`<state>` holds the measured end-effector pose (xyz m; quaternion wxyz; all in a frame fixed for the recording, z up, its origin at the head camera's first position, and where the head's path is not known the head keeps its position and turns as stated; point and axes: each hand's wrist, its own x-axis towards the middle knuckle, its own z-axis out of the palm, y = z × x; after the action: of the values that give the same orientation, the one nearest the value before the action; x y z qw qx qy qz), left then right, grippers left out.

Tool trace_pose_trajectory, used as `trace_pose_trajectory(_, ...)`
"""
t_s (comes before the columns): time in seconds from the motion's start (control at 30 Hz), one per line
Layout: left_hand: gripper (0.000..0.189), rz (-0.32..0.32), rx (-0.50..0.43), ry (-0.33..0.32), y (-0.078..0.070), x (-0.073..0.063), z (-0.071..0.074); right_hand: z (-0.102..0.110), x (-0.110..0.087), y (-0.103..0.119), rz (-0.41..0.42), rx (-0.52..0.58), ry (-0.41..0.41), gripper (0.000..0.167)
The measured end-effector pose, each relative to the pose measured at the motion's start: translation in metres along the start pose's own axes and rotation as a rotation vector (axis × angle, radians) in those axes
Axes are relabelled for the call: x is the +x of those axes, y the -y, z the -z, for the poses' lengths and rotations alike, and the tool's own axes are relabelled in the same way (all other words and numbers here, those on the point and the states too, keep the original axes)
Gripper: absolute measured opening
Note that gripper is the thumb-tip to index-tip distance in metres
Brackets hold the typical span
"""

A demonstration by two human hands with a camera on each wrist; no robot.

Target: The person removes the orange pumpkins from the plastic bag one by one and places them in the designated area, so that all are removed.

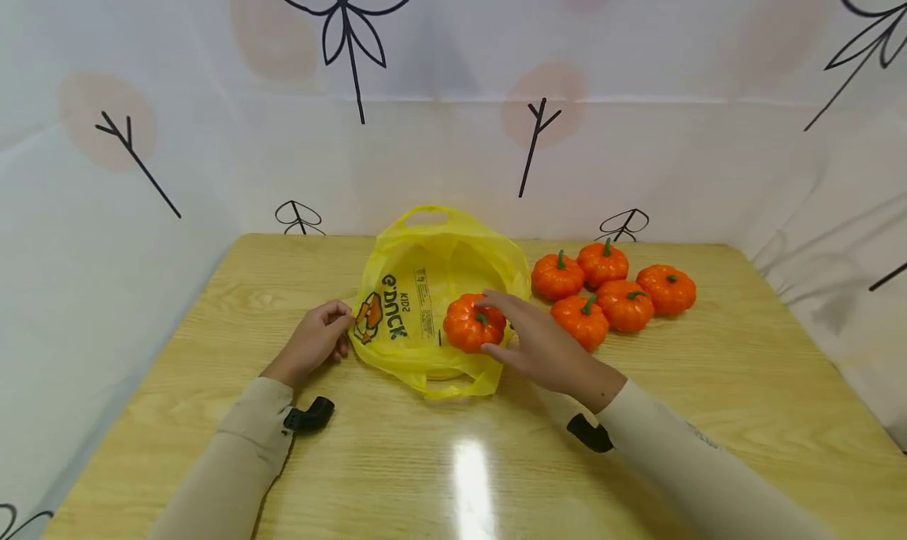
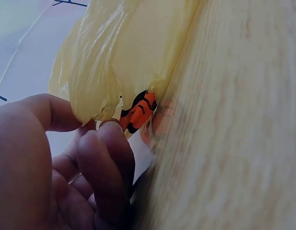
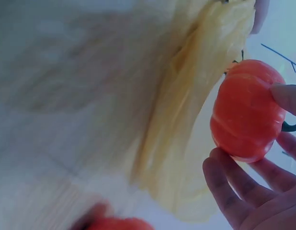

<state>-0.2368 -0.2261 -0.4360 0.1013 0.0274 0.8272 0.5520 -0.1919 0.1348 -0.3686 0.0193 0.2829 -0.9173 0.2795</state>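
A small orange toy pumpkin with a green stem is gripped between the thumb and fingers of my right hand. It is held over the yellow plastic bag, overlapping the bag's right part in the head view. In the right wrist view the pumpkin hangs beside the bag, with the fingertips on its side. My left hand pinches the bag's left edge between thumb and fingers; the left wrist view shows the gathered plastic at the fingertips. Dark lettering and an orange duck print mark the bag.
Several more orange pumpkins stand in a cluster to the right of the bag. All lie on a light wooden table. A white patterned cloth hangs behind the table's back edge and at both sides.
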Motion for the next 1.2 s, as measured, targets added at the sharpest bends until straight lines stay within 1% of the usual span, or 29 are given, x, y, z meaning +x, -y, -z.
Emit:
trace_pose_trajectory(0.13, 0.026, -0.011, -0.002, -0.004, 0.000, 0.005, 0.002, 0.009, -0.020, -0.009, 0.008, -0.025, -0.009, 0.059)
trace_pose_trajectory(0.33, 0.026, -0.019, -0.020, -0.007, -0.005, 0.009, 0.001, 0.024, -0.053, -0.029, 0.014, -0.081, -0.010, 0.057)
trace_pose_trajectory(0.53, 0.026, -0.022, -0.011, -0.010, -0.007, 0.009, -0.001, 0.028, -0.079, -0.042, -0.002, -0.067, -0.002, 0.055)
trace_pose_trajectory(0.67, 0.026, -0.013, 0.003, -0.015, -0.004, 0.005, 0.001, 0.027, -0.088, -0.046, -0.022, -0.055, 0.002, 0.053)
trace_pose_trajectory(0.83, 0.025, -0.019, 0.015, -0.040, -0.001, 0.000, 0.006, 0.024, -0.091, -0.049, -0.021, -0.041, 0.004, 0.054)
trace_pose_trajectory(1.0, 0.025, -0.023, -0.021, -0.053, 0.000, -0.004, 0.007, 0.022, -0.092, -0.053, -0.017, -0.042, 0.026, 0.055)
trace_pose_trajectory(1.07, 0.028, -0.043, -0.029, -0.081, -0.002, -0.005, 0.007, 0.021, -0.094, -0.054, -0.026, -0.048, 0.029, 0.056)
trace_pose_trajectory(1.1, 0.030, -0.060, -0.021, -0.107, -0.004, -0.005, 0.006, 0.021, -0.095, -0.055, -0.031, -0.054, 0.030, 0.056)
trace_pose_trajectory(1.17, 0.034, -0.112, 0.006, -0.176, -0.010, -0.007, 0.006, 0.021, -0.097, -0.055, -0.039, -0.078, 0.029, 0.057)
trace_pose_trajectory(1.2, 0.035, -0.141, 0.037, -0.215, -0.013, -0.009, 0.005, 0.022, -0.099, -0.055, -0.039, -0.095, 0.031, 0.057)
